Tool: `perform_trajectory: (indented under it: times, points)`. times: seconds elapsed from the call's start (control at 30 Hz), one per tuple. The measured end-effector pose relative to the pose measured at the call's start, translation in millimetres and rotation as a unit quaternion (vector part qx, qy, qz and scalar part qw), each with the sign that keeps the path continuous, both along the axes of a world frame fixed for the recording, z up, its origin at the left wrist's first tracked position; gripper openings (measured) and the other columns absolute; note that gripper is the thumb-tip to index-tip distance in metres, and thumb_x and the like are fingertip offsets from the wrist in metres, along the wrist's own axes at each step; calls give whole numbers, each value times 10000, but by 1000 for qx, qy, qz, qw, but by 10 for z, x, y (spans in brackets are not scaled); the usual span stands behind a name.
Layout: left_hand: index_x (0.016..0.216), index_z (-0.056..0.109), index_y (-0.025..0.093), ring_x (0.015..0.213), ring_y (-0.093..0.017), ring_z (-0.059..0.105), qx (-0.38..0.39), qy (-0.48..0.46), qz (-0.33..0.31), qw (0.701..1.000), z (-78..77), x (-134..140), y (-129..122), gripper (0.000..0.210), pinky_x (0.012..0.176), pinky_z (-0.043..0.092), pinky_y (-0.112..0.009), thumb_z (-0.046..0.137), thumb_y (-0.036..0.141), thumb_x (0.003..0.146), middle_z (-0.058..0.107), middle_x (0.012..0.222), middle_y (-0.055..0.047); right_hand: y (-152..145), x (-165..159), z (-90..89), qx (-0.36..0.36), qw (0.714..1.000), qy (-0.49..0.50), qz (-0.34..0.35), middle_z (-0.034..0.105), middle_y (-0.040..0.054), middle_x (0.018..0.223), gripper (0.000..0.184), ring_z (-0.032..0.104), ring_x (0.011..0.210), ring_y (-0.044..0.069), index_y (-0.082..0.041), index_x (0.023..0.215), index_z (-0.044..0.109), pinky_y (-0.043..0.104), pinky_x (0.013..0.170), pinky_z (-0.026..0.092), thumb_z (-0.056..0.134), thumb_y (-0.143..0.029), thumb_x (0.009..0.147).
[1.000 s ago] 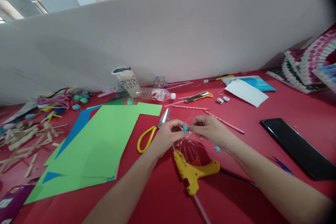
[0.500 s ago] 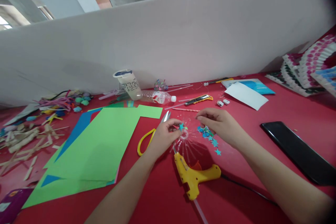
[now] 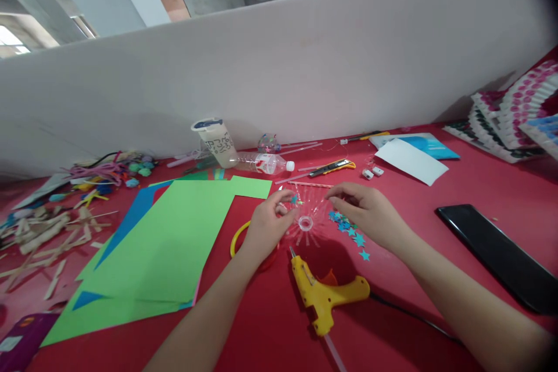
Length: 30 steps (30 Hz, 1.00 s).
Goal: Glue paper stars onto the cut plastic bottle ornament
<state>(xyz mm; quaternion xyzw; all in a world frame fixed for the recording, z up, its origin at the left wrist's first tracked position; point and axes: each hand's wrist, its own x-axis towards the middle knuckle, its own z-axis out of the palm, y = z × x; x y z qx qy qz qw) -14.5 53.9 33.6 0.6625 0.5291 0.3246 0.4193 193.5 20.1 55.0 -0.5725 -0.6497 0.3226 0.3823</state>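
In front of me is a clear plastic bottle top (image 3: 306,223), cut into thin strips that fan out around its ring-shaped neck. My left hand (image 3: 271,222) is closed at its left edge, thumb and index finger pinching there. A small teal star (image 3: 294,200) shows between those fingertips; whether it is stuck to a strip I cannot tell. My right hand (image 3: 364,209) hovers at the right side of the strips, fingertips together; what they hold, if anything, is too small to make out. Below it lie loose blue star cutouts (image 3: 358,239).
A yellow glue gun (image 3: 322,293) lies in front, its nozzle near the strips. Yellow-handled scissors (image 3: 236,239) lie partly under my left hand. Green paper (image 3: 170,244) spreads left; a phone (image 3: 497,253) lies right. Behind are a bottle (image 3: 261,163), cup (image 3: 218,142) and utility knife (image 3: 333,168).
My left hand has moved slightly up and left, with the teal star. The bottle top's strips now show more toward the back. My right hand stays nearly in place.
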Motion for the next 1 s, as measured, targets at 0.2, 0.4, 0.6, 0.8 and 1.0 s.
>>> perform_trajectory:
  times: [0.2,0.4,0.6,0.8,1.0]
  points:
    - [1177,558,203,479,-97,513,0,12,15,1000,40,4,-9,430,527,427,-228,590,287,756,638,711,14,5,4,0,10,1000,-14,-1,602,-8,708,162,479,558,117,-209,858,626,238,513,354,497,-304,828]
    - [1143,594,213,558,-112,555,50,49,14,997,43,-17,-7,404,555,440,-233,589,244,740,685,886,-33,0,10,20,15,1000,-25,-8,603,-10,697,160,483,547,116,-211,854,625,236,499,351,494,-298,830]
    - [1133,590,231,759,-144,609,110,90,-7,990,46,-70,-5,406,702,486,-257,544,163,736,644,1131,-42,-6,18,32,9,999,-38,1,621,-8,716,151,524,590,127,-214,856,627,243,526,374,499,-286,821]
    - [1119,589,244,745,-137,614,120,109,-9,987,71,-112,-10,427,696,488,-255,521,111,719,654,1118,-22,-20,20,7,17,999,-48,9,632,-9,735,153,518,577,124,-223,870,630,245,527,375,493,-275,828]
    - [1112,591,236,734,-141,611,150,131,20,980,149,-138,8,389,664,477,-252,538,140,738,667,1087,-25,-69,35,92,25,996,-82,18,619,-14,708,158,507,584,125,-226,813,608,248,544,365,478,-309,848]
